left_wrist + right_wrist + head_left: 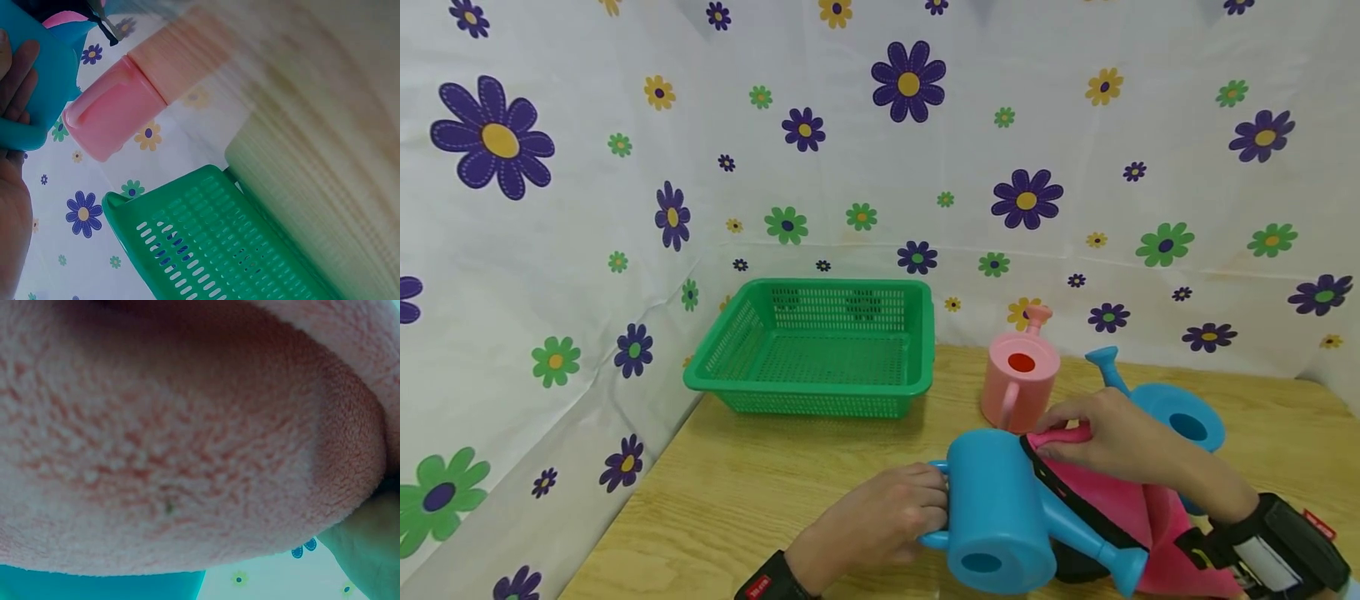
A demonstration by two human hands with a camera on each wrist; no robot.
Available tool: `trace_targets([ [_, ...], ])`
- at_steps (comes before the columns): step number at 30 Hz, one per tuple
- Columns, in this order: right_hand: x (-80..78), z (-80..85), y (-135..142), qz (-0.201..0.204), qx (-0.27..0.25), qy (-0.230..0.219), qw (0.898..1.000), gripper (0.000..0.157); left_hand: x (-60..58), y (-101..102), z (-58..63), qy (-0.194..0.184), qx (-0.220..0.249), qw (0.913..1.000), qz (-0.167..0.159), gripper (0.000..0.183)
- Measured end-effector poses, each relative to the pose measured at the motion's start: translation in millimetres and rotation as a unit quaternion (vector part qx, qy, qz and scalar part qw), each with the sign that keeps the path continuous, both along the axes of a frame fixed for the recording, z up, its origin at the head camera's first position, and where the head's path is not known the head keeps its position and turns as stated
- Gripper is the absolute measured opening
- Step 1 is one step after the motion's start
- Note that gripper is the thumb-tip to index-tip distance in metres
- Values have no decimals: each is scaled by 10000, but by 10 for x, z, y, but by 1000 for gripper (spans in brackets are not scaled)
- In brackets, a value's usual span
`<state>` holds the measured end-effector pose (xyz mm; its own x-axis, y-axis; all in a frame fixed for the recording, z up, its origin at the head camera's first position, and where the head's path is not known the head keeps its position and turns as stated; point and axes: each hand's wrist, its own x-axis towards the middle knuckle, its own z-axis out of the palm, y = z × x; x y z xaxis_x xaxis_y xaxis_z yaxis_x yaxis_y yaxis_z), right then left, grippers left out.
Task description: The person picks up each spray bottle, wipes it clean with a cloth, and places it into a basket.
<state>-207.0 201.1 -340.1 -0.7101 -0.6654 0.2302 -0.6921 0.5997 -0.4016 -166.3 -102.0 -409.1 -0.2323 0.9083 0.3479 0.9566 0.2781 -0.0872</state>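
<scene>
My left hand [902, 508] grips the handle of a blue watering can [1000, 508], which is tilted, its spout pointing down to the right. Against the can's right side, my right hand [1108, 433] pinches a bunched part of a pink cloth [1105, 492] with black edging. The rest of the cloth hangs below the right hand, behind the spout. Fuzzy cloth [175, 462] fills most of the right wrist view. In the left wrist view, the fingers [19, 81] of my left hand lie against the blue can [56, 75].
Beyond the hands, a pink watering can [1018, 379] stands on the wooden table [760, 475]. Another blue watering can [1183, 408] stands behind the right forearm. A green slotted basket [808, 402] sits at the back left, before a flower-print cloth backdrop [835, 167].
</scene>
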Motion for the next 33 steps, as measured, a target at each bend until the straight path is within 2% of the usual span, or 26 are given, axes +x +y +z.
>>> trace_targets([
  [11,18,-18,11,19,4,-34,10000,28,7,10,-18,0,24,10000,-30,24],
  [19,48,-4,1,79,58,-270,9996,28,6,-18,-18,-176,44,9997,146,22],
  [27,106,23,-15,266,56,-301,9992,26,-30,-48,-6,20,119,9998,143,23],
  [33,181,78,-46,492,145,-467,9976,27,-41,-67,-6,-66,70,9995,304,22],
])
